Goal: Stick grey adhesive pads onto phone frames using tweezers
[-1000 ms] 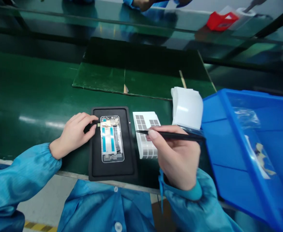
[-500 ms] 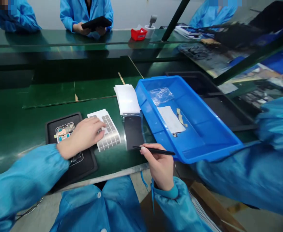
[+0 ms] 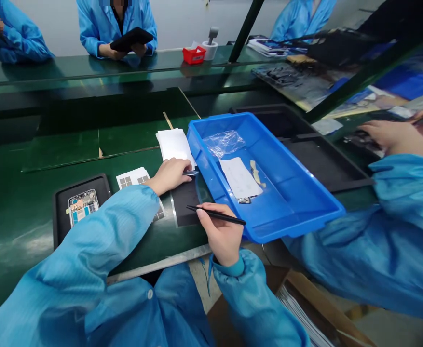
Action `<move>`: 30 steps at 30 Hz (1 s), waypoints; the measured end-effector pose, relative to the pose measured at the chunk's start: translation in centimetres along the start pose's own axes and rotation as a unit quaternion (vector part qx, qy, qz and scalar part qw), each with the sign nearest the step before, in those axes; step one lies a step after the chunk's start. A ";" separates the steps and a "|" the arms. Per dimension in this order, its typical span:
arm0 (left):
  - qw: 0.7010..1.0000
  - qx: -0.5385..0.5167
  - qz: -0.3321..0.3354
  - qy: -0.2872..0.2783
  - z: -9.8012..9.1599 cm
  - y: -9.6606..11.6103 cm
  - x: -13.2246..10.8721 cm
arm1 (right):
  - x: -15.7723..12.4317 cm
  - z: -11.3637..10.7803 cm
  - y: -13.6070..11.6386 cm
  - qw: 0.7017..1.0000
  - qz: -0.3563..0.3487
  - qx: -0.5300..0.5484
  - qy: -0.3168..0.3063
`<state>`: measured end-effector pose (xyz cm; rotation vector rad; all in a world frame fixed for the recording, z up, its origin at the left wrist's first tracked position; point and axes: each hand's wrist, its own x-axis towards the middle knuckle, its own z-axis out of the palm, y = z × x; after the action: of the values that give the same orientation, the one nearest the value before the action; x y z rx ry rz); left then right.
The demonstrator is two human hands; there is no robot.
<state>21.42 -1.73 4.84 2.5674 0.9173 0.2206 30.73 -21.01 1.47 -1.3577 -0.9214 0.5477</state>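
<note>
**Little room to spare, and one grip unclear**

The right hand (image 3: 221, 232) clenches a slim black pointed tool, probably tweezers (image 3: 216, 216), pen-style between thumb and fingers, its tip aimed left over a matte black rectangular sheet (image 3: 185, 205). The left hand (image 3: 170, 176) reaches out with a small silvery sliver (image 3: 190, 172) at its fingertips; whether the sliver is pinched or only touched, I cannot tell. It sits just beside the wall of a bright blue plastic bin (image 3: 298, 227), so a slip could drop it inside or lose it against the dark sheet. The left sleeve (image 3: 102, 226) of a blue smock lies across a white sheet of grey square labels (image 3: 133, 178) and could crease or drag it, or catch the silver-framed phone chassis (image 3: 83, 206) on its black rubber tray (image 3: 61, 212). A careless swing of the pointed tip could scratch the black sheet.
</note>
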 end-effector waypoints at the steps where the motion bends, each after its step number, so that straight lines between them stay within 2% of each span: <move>1: 1.000 -0.005 0.004 0.005 -0.1 -0.1 -0.3 | 0.1 0.1 0.0 1.000 -0.007 0.001 0.001; 6: 0.995 -0.066 0.062 0.040 -1.2 -0.5 -2.9 | 0.9 1.0 -0.1 0.996 -0.084 0.014 0.020; 11: 0.991 -0.075 0.107 0.035 -2.2 -0.4 -5.4 | 1.9 1.8 -0.4 0.986 -0.163 -0.009 0.039; 17: 0.989 -0.053 0.135 0.022 -2.6 0.1 -6.4 | 2.1 1.9 0.0 0.986 -0.161 -0.026 0.043; 30: 0.989 -0.051 0.136 0.020 -2.5 0.2 -6.7 | 2.1 1.8 0.1 0.984 -0.163 -0.049 0.052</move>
<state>15.68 -5.34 7.15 2.5933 0.5506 0.3869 30.46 -18.24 1.85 -1.2771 -1.0694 0.1818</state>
